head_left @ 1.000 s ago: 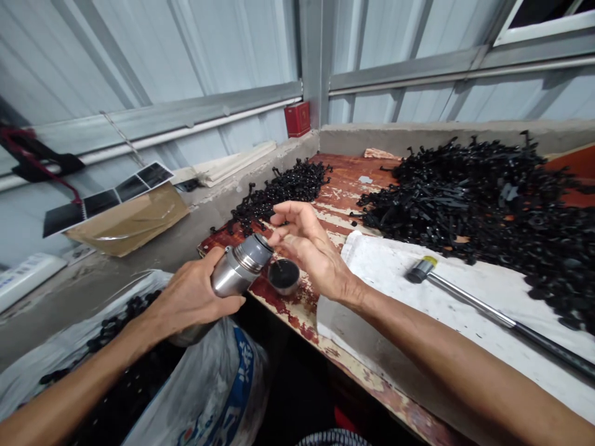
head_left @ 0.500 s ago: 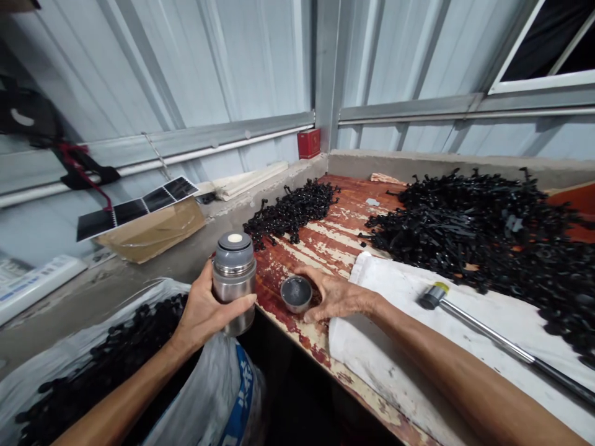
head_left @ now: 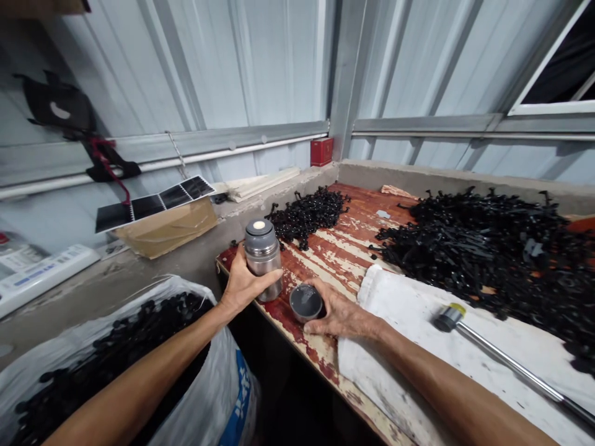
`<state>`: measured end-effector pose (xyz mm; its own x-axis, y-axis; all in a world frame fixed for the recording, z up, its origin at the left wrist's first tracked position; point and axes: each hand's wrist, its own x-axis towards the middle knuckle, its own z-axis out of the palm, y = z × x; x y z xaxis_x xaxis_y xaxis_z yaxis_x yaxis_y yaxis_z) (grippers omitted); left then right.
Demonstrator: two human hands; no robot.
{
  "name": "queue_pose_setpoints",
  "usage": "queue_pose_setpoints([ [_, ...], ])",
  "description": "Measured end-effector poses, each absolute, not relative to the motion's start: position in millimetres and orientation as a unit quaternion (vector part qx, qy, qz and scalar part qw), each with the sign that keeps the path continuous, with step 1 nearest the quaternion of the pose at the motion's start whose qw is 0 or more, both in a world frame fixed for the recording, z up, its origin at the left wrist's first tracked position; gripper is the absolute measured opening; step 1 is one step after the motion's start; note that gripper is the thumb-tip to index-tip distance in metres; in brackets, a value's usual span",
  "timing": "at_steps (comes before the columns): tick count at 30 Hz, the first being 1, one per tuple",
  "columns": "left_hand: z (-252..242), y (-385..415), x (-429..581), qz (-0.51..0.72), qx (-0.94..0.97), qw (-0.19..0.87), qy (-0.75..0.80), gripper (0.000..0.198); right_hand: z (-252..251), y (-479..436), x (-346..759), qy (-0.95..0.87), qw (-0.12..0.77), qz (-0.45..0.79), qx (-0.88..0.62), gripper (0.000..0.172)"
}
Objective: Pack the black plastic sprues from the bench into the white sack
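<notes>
A steel vacuum flask (head_left: 263,263) with a grey stopper stands upright in my left hand (head_left: 246,280), whose fingers and thumb wrap round its body near the table's left edge. My right hand (head_left: 334,310) is closed round the side of a small cup (head_left: 305,302), grey inside, its mouth facing up. The cup is just to the right of the flask, apart from it, over the worn red tabletop (head_left: 297,331). Whether the flask's base fully rests on the table I cannot tell.
Heaps of black plastic parts (head_left: 469,241) cover the right of the table, with a smaller pile (head_left: 311,214) behind the flask. A mallet (head_left: 502,356) lies on a white cloth (head_left: 385,347). Below left is a white sack (head_left: 223,371) of black parts. A red box (head_left: 321,152) sits in the corner.
My left hand has carried the flask rightward, from beside the table edge to over the tabletop, closer to the cup. The cup in my right hand is tilted slightly more. The camera view has shifted.
</notes>
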<state>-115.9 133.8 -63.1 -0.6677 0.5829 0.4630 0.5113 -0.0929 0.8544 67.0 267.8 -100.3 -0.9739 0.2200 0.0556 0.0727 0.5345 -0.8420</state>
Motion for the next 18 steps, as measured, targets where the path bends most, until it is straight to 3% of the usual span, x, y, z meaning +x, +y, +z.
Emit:
queue_pose_setpoints([
  [11, -77.0, 141.8, -123.0, 0.636, 0.386, 0.052, 0.666, 0.063, -104.4, 261.5, 64.7, -0.815, 0.115, 0.564, -0.059, 0.064],
  [18, -79.7, 142.8, -126.0, 0.639, 0.383, 0.065, 0.664, 0.063, -64.6, 239.3, 69.9, -0.773, 0.102, 0.625, -0.043, 0.065],
])
